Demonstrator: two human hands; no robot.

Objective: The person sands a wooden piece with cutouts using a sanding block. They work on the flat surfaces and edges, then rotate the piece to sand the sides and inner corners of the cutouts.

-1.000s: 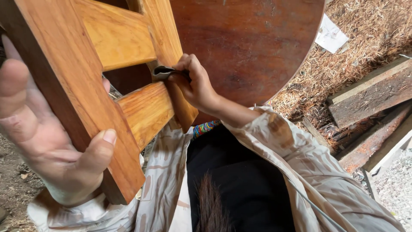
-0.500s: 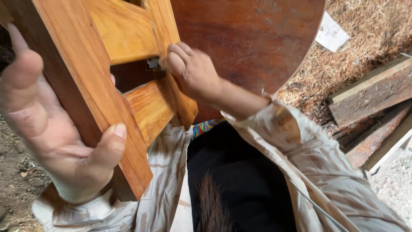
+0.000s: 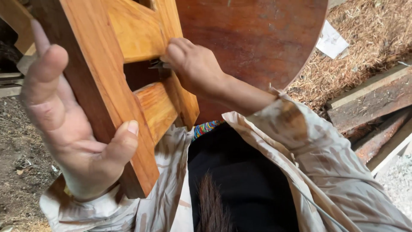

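Tool [image 3: 157, 65], perhaps sandpaper, behind right hand [image 3: 195, 64]

1. Orange-brown varnished wooden stool frame [image 3: 107, 77]: held tilted up close to the camera, thick square leg running diagonally, two crossbars joining it to a second leg.
2. Dark reddish-brown round wooden seat top [image 3: 253, 38]: fixed behind the frame, flat face turned toward the camera, curved edge at right.
3. Small dark folded piece of abrasive sheet [image 3: 156, 64]: pressed into the gap between the crossbars, against the second leg; mostly hidden.
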